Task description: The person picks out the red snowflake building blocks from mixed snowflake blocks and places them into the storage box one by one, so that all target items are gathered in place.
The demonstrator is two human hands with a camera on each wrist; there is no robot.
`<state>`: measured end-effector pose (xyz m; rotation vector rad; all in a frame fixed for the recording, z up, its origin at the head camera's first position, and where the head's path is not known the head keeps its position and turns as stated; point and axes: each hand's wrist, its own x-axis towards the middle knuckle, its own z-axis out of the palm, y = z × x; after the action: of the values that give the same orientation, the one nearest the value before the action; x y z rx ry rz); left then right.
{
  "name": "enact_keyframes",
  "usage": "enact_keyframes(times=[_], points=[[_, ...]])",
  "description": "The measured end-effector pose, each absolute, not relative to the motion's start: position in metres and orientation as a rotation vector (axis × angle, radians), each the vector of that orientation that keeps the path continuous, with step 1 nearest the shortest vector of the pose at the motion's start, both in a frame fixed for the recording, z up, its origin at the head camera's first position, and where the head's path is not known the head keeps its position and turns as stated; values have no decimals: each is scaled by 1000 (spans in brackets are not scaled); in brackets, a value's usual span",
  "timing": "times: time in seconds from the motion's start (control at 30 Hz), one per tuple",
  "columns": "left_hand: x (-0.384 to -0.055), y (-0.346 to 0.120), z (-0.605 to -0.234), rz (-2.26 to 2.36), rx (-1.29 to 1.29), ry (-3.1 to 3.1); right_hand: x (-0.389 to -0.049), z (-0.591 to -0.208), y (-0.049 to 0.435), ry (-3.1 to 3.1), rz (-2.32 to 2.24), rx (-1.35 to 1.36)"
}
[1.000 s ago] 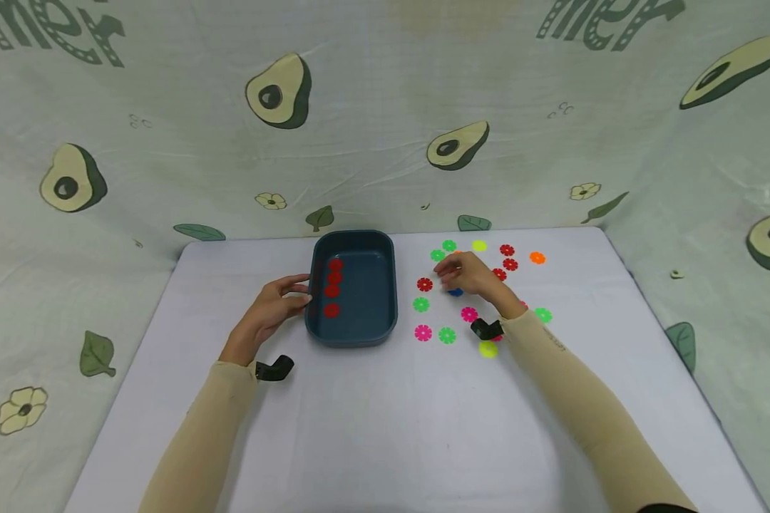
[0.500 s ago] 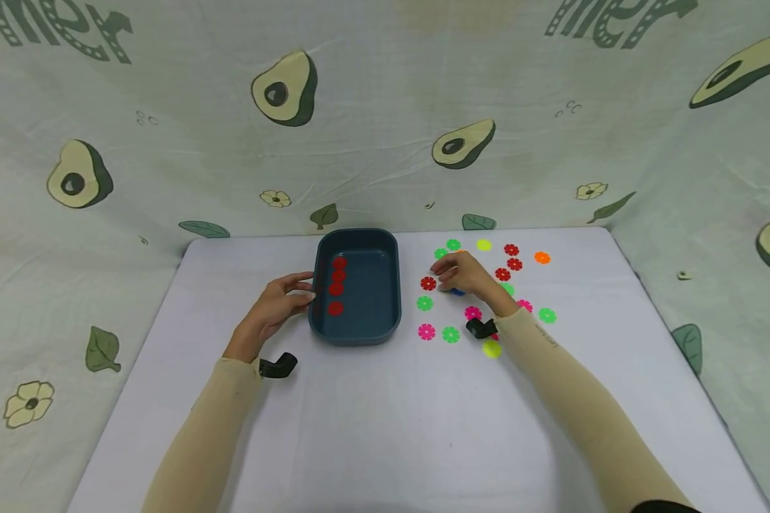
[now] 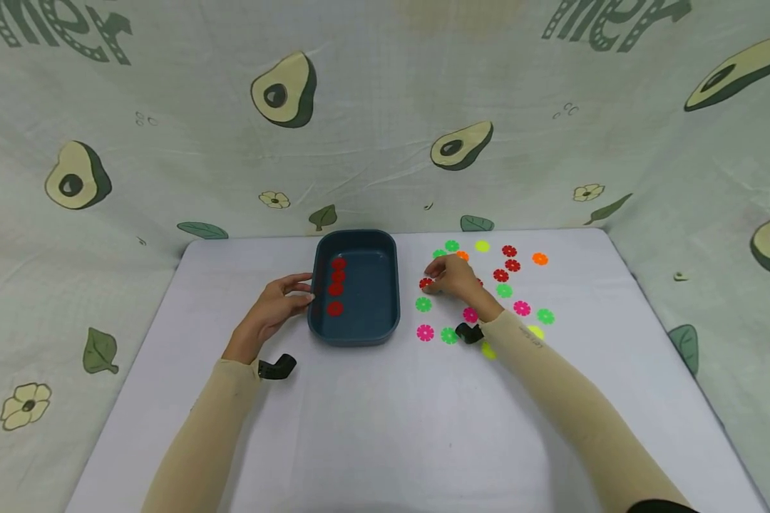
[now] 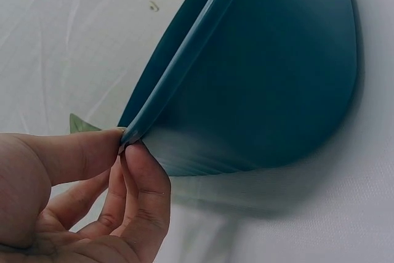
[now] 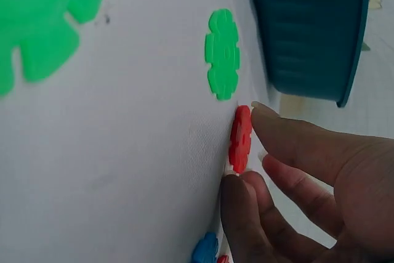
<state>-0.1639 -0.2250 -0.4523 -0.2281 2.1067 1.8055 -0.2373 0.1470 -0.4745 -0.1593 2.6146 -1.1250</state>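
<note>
A dark blue plastic tray (image 3: 368, 299) stands on the white table. Inside it, several red notched discs (image 3: 336, 289) lie in a row along the left side. My left hand (image 3: 272, 313) pinches the tray's left rim between thumb and fingers, as the left wrist view shows up close. Right of the tray, my right hand (image 3: 457, 279) reaches down over a red interlocking disc (image 5: 241, 140) lying on the table. Thumb and fingertips sit at opposite edges of that disc. A blue disc (image 5: 205, 249) shows just behind the fingers in the right wrist view.
Several loose discs lie scattered right of the tray, among them a green disc (image 3: 423, 304), a pink disc (image 3: 425, 333), an orange disc (image 3: 540, 258) and a yellow disc (image 3: 482, 246). An avocado-print cloth (image 3: 372, 178) hangs behind the table.
My right hand has moved left, from beside the blue disc onto the red disc nearest the tray. The left hand keeps its hold on the tray rim.
</note>
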Motion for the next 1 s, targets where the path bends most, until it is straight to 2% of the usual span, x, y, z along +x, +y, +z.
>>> enact_keyframes(times=[0.47, 1.0], points=[[-161, -225, -452, 1830, -200, 2099, -233, -477, 139, 2661, -1071, -223], [-161, -225, -451, 1830, -224, 2094, -229, -472, 142, 2587, -1148, -176]])
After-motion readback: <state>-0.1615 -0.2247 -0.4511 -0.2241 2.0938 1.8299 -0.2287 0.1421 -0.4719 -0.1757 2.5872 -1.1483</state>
